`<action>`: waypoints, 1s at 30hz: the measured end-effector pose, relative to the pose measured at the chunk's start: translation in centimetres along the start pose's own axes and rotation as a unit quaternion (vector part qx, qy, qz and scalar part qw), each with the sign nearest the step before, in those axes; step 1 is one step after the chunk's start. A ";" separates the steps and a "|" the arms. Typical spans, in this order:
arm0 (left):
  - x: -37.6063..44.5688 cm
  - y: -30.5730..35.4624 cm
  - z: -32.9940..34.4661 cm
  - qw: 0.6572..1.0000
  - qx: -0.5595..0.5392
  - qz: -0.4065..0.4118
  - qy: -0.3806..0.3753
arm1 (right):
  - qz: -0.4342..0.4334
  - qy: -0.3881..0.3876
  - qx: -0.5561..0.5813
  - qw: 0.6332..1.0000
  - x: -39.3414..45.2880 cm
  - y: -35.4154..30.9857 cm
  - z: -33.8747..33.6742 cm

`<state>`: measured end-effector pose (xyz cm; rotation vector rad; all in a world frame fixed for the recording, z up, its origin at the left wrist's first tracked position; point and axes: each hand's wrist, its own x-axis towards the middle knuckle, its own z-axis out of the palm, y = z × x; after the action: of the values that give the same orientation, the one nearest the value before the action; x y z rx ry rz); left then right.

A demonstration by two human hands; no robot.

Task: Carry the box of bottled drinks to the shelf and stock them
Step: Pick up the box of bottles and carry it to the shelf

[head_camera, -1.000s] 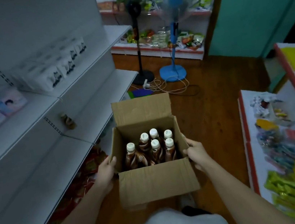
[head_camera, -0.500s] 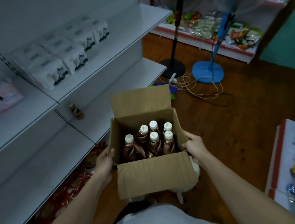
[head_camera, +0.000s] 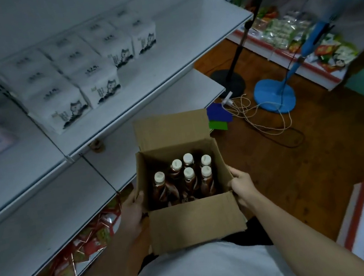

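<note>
Hands (head_camera: 132, 211) (head_camera: 241, 184) either side of box (head_camera: 195, 222)

White shelf (head_camera: 188, 41): white cartons (head_camera: 87, 69). Wood floor (head_camera: 297, 163): two fans.

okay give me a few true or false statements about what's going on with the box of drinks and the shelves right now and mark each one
1. Both hands hold the cardboard box, the left hand on one side and the right hand on the other. True.
2. The box holds six white-capped bottles. True.
3. The bottles lie on their sides. False: they stand upright.
4. The box's flaps are closed. False: they are open, bottles showing.
5. White cartons sit on an upper shelf. True.
6. The box rests on a shelf. False: it is held in the air beside the shelves.
</note>
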<state>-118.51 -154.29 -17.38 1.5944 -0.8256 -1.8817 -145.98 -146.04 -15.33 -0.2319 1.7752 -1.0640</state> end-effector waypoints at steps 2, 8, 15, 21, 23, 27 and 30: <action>0.9 -0.5 0.9 1.000 -0.004 0.001 0.014 | 0.014 -0.012 -0.008 1.000 2.5 -0.5 -0.1; 6.4 -6.2 5.1 0.991 -0.054 -0.013 0.122 | 0.028 -0.099 -0.071 0.992 13.8 -0.2 -1.1; 14.2 -14.8 9.6 0.975 -0.082 -0.020 0.206 | 0.056 -0.173 -0.113 0.977 27.1 4.8 -1.9; 23.8 -25.1 8.6 0.967 -0.110 0.007 0.228 | 0.045 -0.198 -0.137 0.969 36.0 12.0 0.0; 26.5 -27.9 8.2 0.964 -0.122 0.023 0.234 | 0.040 -0.206 -0.145 0.967 38.5 14.5 1.0; 29.4 -33.2 7.8 0.960 -0.134 0.057 0.238 | -0.008 -0.229 -0.171 0.958 41.0 18.5 1.7; 29.1 -35.8 7.6 0.959 -0.141 0.048 0.241 | -0.001 -0.238 -0.181 0.954 40.7 20.8 1.0</action>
<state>-131.02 -150.78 -62.33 1.6905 -0.3944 -1.3772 -158.02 -158.10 -57.74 -0.6595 1.5092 -0.6053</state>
